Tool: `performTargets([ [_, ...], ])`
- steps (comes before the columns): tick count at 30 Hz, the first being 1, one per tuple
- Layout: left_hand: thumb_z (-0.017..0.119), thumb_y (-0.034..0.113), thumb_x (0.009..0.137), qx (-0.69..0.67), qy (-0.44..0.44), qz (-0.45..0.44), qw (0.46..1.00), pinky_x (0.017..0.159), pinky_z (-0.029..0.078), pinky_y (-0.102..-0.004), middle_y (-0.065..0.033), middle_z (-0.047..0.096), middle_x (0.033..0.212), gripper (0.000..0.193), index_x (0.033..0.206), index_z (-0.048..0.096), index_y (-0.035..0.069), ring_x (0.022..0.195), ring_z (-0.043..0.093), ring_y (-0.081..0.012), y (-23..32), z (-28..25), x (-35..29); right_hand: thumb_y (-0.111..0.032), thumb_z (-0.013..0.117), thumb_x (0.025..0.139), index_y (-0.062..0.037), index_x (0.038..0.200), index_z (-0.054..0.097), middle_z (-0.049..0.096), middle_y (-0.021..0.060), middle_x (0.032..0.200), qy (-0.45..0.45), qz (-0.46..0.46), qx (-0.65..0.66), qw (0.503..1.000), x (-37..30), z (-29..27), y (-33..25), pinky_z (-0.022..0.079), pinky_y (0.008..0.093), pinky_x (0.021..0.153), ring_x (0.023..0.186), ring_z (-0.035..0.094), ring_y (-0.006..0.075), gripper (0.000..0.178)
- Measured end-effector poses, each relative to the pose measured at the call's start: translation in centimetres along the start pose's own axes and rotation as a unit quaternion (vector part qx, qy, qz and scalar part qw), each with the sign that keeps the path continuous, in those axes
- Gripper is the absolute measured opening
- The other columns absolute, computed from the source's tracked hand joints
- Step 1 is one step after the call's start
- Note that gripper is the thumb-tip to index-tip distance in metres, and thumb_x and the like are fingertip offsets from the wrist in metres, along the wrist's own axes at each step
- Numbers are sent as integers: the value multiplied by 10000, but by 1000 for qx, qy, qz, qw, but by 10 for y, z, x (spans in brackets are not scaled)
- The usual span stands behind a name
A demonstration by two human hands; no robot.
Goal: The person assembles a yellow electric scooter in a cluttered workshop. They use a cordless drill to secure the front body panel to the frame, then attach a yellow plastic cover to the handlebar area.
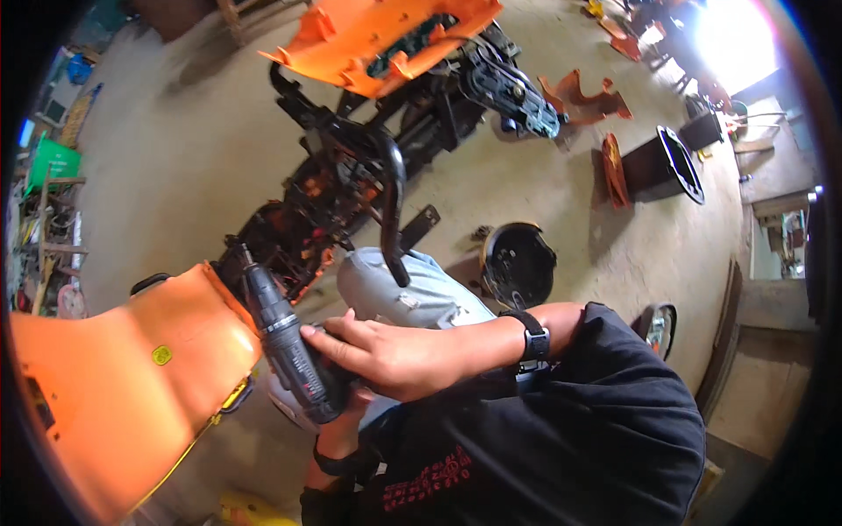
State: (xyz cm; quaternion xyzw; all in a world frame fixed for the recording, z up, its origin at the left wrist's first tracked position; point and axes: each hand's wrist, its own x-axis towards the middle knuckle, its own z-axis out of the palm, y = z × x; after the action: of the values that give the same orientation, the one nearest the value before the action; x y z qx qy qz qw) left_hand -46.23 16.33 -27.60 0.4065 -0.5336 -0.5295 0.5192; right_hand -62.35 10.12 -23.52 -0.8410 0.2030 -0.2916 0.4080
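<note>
A black-and-grey cordless drill [298,351] points up and to the left, a bit [246,255] in its chuck, towards the dark vehicle frame [338,175]. Closed round the drill's side is my right hand [390,358], with a watch on that wrist; a finger lies along the tool's body. My left hand [354,408] reaches up from below to the rear of the drill, and its fingers are hidden behind the tool and the right hand. Close to the bit, a large orange body panel [145,368] adjoins the frame. The bit's tip appears against the frame's dark parts; contact is unclear.
Another orange panel [377,44] tops the frame's far end. A curved black bar [393,197] rises near my knee [377,280]. On the floor rest a round black shell [519,265], a dark box-like part [653,171] and orange pieces [586,101]. Cluttered shelving [48,237] stands left.
</note>
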Motion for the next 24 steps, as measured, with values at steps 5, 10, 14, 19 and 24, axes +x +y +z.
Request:
performTargets([
  [5, 674, 479, 734, 22, 17, -31, 999, 1031, 336, -386, -133, 376, 1338, 956, 1433, 218, 11, 1185, 380, -262, -14, 11, -8, -86, 603, 888, 68, 1460, 247, 421, 341, 1316, -75, 51, 174, 981, -28, 0, 12, 443, 452, 978, 1130, 545, 446, 692],
  [10, 608, 384, 730, 44, 21, -93, 994, 945, 398, -364, -140, 450, 1208, 828, 1375, 258, 2, 1021, 461, -245, -15, 7, -29, -27, 538, 912, 33, 1256, 551, 506, 218, 1283, 78, 93, 224, 967, -45, 9, 23, 483, 425, 927, 1096, 577, 379, 350],
  [14, 564, 338, 707, 99, 142, -10, 985, 881, 437, -348, -161, 488, 1136, 778, 1346, 286, -8, 917, 511, -244, -35, 10, -33, -16, 533, 904, -8, 1129, 600, 540, 147, 1112, 223, 107, 143, 958, -44, 25, 35, 465, 340, 921, 975, 598, 249, 235],
  [19, 600, 305, 692, 69, 89, 36, 993, 804, 421, -334, -128, 503, 1054, 565, 1150, 480, -3, 882, 487, -215, -19, 7, -17, -306, 357, 1020, -67, 1162, 556, 604, 19, 1012, 25, 406, 791, 457, -29, 49, 61, 460, 334, 917, 952, 577, 157, 342],
  [24, 601, 246, 738, 49, 36, -26, 998, 857, 418, -332, -64, 538, 992, 365, 1054, 579, 66, 941, 502, -202, 15, 36, -9, -310, 356, 1026, -122, 1097, 578, 611, -27, 1007, -39, 411, 766, 492, -28, 71, 55, 464, 318, 903, 979, 567, 112, 300],
])
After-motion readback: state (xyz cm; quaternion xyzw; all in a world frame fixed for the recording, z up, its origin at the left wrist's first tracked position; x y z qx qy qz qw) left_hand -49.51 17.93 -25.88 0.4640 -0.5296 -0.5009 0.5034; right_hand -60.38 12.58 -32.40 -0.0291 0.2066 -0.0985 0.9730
